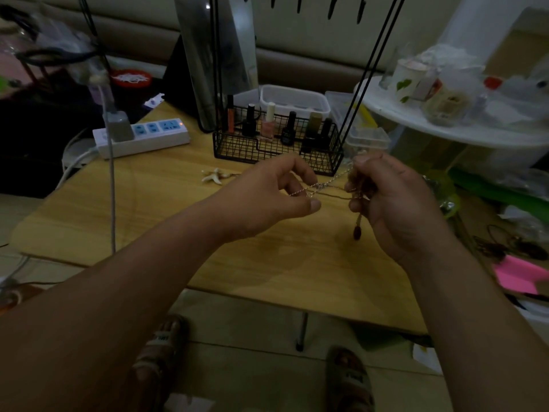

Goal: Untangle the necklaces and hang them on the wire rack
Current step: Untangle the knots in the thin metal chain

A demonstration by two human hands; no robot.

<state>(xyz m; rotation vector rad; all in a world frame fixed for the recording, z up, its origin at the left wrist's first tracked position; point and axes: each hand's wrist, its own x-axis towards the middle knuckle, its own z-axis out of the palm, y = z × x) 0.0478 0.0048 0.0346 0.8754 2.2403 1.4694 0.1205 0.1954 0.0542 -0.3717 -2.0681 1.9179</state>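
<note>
A thin silver chain necklace point(328, 182) stretches between my two hands above the wooden table point(208, 233), with a small knot near its middle. My left hand point(273, 197) pinches one end between thumb and fingers. My right hand point(395, 203) grips the other end along with a bundle of cord, and a dark red pendant point(357, 233) dangles below it. The black wire rack point(279, 144) stands just behind my hands; its basket holds several nail polish bottles, and its uprights rise out of view with hooks at the top.
A starfish-shaped pendant point(212, 176) lies on the table left of the rack. A white power strip point(142, 138) sits at the back left. Plastic boxes point(294, 99) and a cluttered white round shelf point(445, 126) stand at the right. More necklaces point(511, 245) lie at the far right.
</note>
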